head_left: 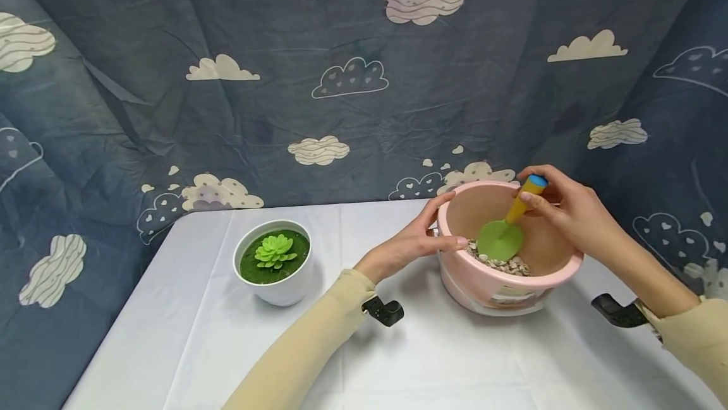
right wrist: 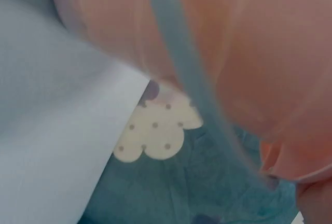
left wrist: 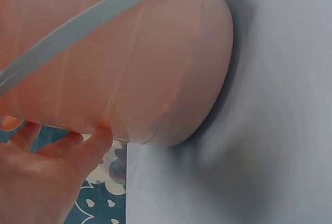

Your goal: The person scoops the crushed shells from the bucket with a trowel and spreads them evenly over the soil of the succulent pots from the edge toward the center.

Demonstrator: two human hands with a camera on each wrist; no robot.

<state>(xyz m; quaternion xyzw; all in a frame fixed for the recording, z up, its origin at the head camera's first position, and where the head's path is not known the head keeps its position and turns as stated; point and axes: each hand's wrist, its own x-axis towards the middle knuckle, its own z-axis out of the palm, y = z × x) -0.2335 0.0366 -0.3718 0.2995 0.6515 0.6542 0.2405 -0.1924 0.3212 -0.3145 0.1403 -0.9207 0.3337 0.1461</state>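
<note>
A pink bucket stands on the table at the right, with small pale stones in its bottom. My left hand holds the bucket's left side, thumb on the rim; in the left wrist view its fingers touch the outer wall. Over the bucket's right rim reaches my right hand, gripping a toy shovel by its yellow, blue-tipped handle. The shovel's green blade points down into the stones. Most of the right hand lies behind the bucket in the right wrist view.
A white pot with a green succulent stands on the left of the white-covered table. The bucket's pale carrying handle hangs down its front. A dark cloud-printed curtain rises right behind the table's back edge.
</note>
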